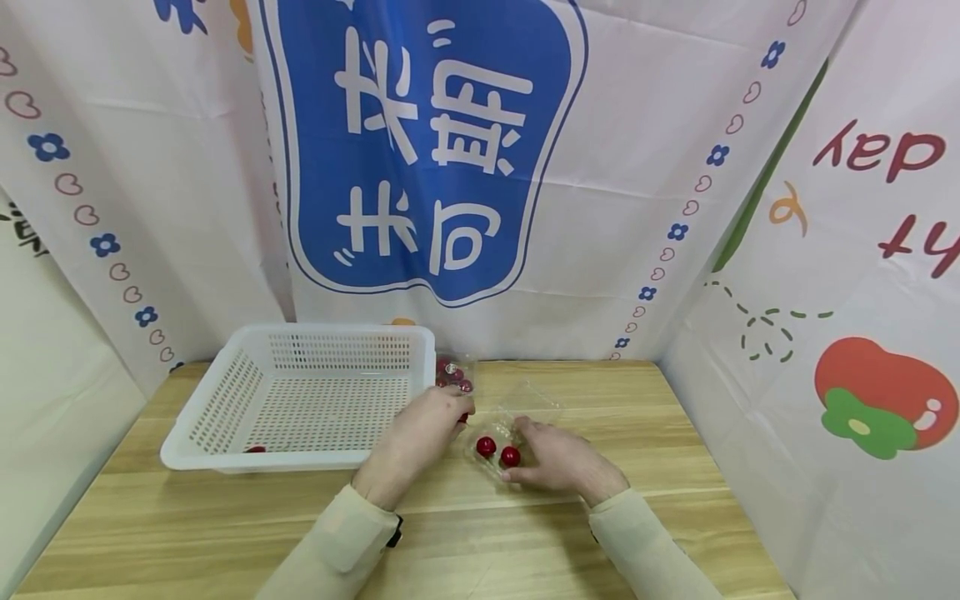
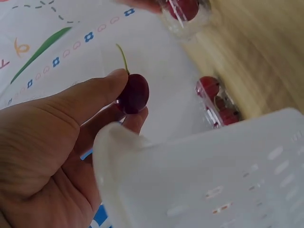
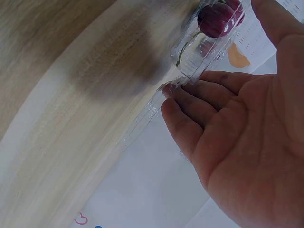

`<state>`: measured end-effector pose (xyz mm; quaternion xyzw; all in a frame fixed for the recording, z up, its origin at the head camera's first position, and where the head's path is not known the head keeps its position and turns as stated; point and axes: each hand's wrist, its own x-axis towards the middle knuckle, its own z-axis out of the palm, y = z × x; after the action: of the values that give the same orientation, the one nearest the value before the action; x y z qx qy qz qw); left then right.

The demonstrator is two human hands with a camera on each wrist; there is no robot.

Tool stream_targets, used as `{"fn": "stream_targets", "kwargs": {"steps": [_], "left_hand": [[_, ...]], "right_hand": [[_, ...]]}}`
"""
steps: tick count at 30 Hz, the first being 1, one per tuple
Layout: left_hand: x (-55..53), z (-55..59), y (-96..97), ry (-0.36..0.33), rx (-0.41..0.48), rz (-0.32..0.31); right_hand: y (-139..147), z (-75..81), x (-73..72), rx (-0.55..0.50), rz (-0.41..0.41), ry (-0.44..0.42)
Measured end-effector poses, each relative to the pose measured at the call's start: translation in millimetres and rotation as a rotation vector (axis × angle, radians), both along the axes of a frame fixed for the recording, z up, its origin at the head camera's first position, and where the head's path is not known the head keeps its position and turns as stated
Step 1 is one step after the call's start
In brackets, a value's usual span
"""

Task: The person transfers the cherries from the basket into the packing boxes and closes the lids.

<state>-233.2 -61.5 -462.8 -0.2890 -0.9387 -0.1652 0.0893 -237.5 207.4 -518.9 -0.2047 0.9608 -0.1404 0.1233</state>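
Between thumb and fingertips, my left hand (image 1: 420, 429) pinches a dark red cherry (image 2: 134, 94) with a green stem, just beyond the right rim of the white plastic basket (image 1: 300, 460). My right hand (image 1: 558, 457) grips the side of a clear plastic clamshell box (image 1: 480, 466), its thumb at the front edge and its fingers by the hinge. Inside that box lie two visible cherries (image 1: 498, 451). Its transparent lid (image 1: 534, 400) is folded back onto the table. One red piece, mostly hidden by the front wall, lies in the basket (image 1: 256, 450).
A second clear box (image 1: 456, 372) with several cherries stands at the back, partly hidden behind the basket and left hand. Printed cloth walls (image 1: 600, 208) enclose the wooden table (image 1: 540, 542) at the back and both sides.
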Motion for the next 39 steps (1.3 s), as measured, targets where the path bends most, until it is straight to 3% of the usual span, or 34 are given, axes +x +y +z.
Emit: {"fn": "stream_targets", "kwargs": {"steps": [6, 14, 19, 23, 31, 39], "left_hand": [[0.0, -10.4, 12.1, 0.018, -0.002, -0.011], [2.0, -26.8, 30.9, -0.016, 0.001, 0.074], [2.3, -34.7, 41.1, 0.024, 0.020, 0.106], [1.7, -39.3, 49.2, 0.031, 0.026, 0.097], [-0.4, -47.7, 61.6, -0.037, -0.014, 0.111], [-2.4, -52.3, 63.4, -0.030, -0.034, 0.105]], "right_hand": [[1, -0.1, 0.5, -0.005, 0.001, 0.003], [1, 0.0, 0.6, -0.014, -0.001, 0.004], [1, 0.4, 0.8, -0.024, 0.012, 0.013], [2, -0.3, 0.4, -0.034, 0.021, 0.017], [2, -0.9, -0.2, -0.040, 0.022, 0.016], [1, -0.4, 0.7, -0.046, 0.029, 0.021]]}}
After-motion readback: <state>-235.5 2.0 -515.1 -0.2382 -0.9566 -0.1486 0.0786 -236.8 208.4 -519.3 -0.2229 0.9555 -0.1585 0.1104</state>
